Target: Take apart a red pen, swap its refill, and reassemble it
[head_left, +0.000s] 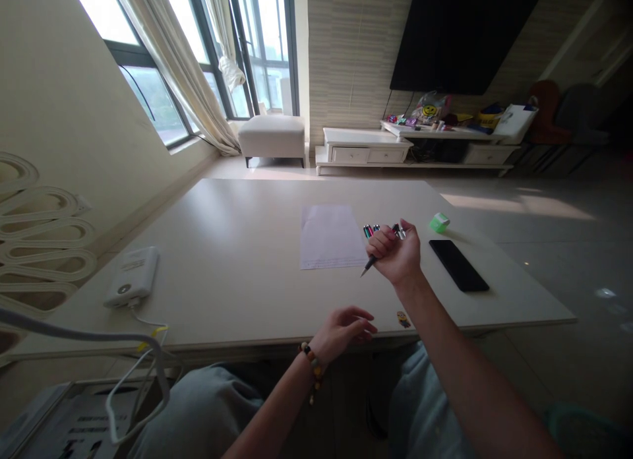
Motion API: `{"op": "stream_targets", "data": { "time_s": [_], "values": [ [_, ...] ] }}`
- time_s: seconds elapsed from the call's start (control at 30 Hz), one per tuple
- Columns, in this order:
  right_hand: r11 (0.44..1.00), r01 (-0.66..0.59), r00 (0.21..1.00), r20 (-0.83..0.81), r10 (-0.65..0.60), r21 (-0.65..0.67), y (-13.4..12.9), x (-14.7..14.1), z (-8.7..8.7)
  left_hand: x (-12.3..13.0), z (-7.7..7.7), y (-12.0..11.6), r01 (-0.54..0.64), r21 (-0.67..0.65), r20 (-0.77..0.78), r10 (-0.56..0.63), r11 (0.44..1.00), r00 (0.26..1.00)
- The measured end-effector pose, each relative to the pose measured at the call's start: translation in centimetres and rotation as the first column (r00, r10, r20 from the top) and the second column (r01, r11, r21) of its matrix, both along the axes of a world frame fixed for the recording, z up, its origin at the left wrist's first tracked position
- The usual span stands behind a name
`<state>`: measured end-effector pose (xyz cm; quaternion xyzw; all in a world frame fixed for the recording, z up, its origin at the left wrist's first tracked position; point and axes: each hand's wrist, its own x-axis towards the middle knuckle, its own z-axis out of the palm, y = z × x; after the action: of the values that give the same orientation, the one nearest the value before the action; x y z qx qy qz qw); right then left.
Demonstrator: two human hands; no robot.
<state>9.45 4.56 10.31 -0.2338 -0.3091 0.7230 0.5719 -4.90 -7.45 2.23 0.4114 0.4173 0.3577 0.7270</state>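
Living room: tall windows (262, 50) with cream curtains (178, 70), white ottoman (271, 137), low white cabinet (366, 149) under wall-mounted television (459, 37), sunlit tiled floor (544, 248).

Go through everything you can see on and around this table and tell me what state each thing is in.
Right hand, closed around a pen
Black pen, gripped, tip angled down
Left hand, relaxed, fingers loosely curled
Sheet of paper, lying flat
Smartphone, lying flat, surface dark
Power bank, lying flat, cable attached
Curtain, gathered to one side
Wall-mounted TV, screen dark
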Motion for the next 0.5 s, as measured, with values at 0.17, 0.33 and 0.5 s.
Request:
{"op": "stream_targets", "data": {
  "time_s": [0.17,0.33,0.5],
  "values": [
    [0.999,0.029,0.996,0.088,-0.032,0.041,-0.09,0.08,0.07,-0.03,0.04,0.07,0.002,-0.008,-0.010,-0.002,1.000,1.000],
    [0.999,0.018,0.999,0.046,-0.020,0.045,-0.13,0.17,-0.01,-0.03,0.02,0.14,0.003,-0.001,-0.016,-0.003,1.000,1.000],
    [0.998,0.035,0.994,0.097,-0.040,0.053,-0.18,0.08,0.21,0.06,0.27,0.11,-0.002,0.020,-0.026,0.002,1.000,1.000]
  ]
}}
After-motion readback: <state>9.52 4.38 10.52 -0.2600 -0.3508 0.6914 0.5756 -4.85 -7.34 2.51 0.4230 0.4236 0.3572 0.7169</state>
